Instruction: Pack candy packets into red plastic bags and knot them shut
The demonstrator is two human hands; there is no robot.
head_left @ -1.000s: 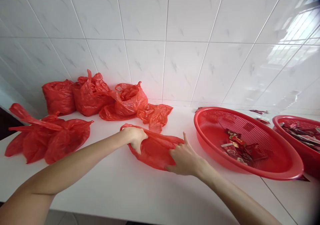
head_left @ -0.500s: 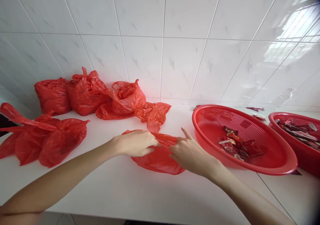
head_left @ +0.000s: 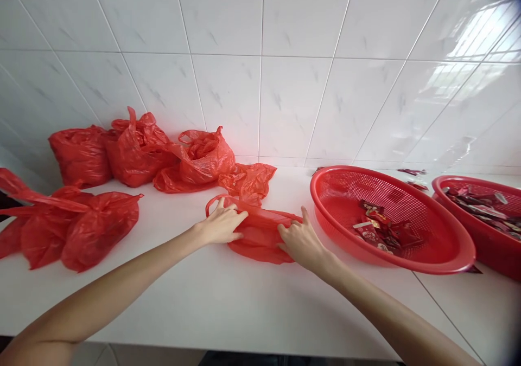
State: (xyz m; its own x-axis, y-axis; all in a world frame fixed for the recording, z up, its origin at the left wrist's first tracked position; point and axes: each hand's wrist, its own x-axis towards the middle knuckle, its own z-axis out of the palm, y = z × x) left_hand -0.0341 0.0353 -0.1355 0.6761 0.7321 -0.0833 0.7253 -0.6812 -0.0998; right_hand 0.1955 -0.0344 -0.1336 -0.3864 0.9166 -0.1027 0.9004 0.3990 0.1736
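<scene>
A thin red plastic bag (head_left: pixel 260 241) lies on the white table, with both hands on it. My left hand (head_left: pixel 224 222) is at the bag's left part, by a handle loop, its fingers apart. On the bag's right part rests my right hand (head_left: pixel 300 240), index finger raised and the others bent against the plastic. Right of the hands stands a red perforated basket (head_left: pixel 342 236) holding small wrapped packets (head_left: pixel 378 228). Just behind the bag is another crumpled red bag (head_left: pixel 254 181).
Filled red bags (head_left: pixel 81 157) line the tiled wall at the left, and more loose red bags (head_left: pixel 100 230) lie nearer at the left. A second red basket (head_left: pixel 488 241) with wrapped packets is at the far right. The table's front edge (head_left: pixel 228 348) runs below.
Both hands have moved slightly away from me with the bag. My left hand's fingers have spread, and a handle loop now shows beside it. The view has shifted a little.
</scene>
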